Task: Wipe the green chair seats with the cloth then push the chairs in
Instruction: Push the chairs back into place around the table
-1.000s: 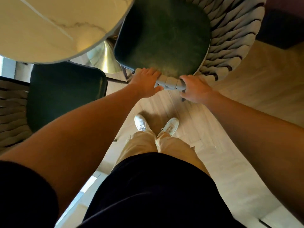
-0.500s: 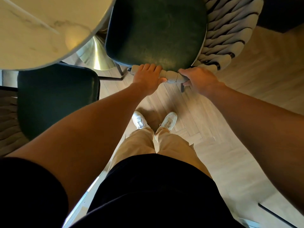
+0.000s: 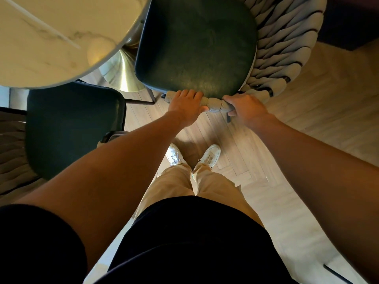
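A chair with a dark green seat [image 3: 194, 48] and a grey woven rope back [image 3: 287, 48] stands ahead of me, its front corner under the round marble table [image 3: 51, 37]. My left hand [image 3: 184, 105] and my right hand [image 3: 244, 109] both grip the rope-wrapped rail [image 3: 214, 104] at the chair's near edge. A second green seat [image 3: 71, 128] sits at the left, partly under the table. No cloth is in view.
The table's brass pedestal base [image 3: 121, 78] stands between the two chairs. My white shoes [image 3: 192, 155] are on the pale herringbone floor [image 3: 276, 191] just behind the chair. A dark piece of furniture [image 3: 352, 19] fills the top right corner.
The chair has slid further under the table, its seat corner now tucked beneath the tabletop edge. Both hands keep their grip on the rail, and I have stepped forward.
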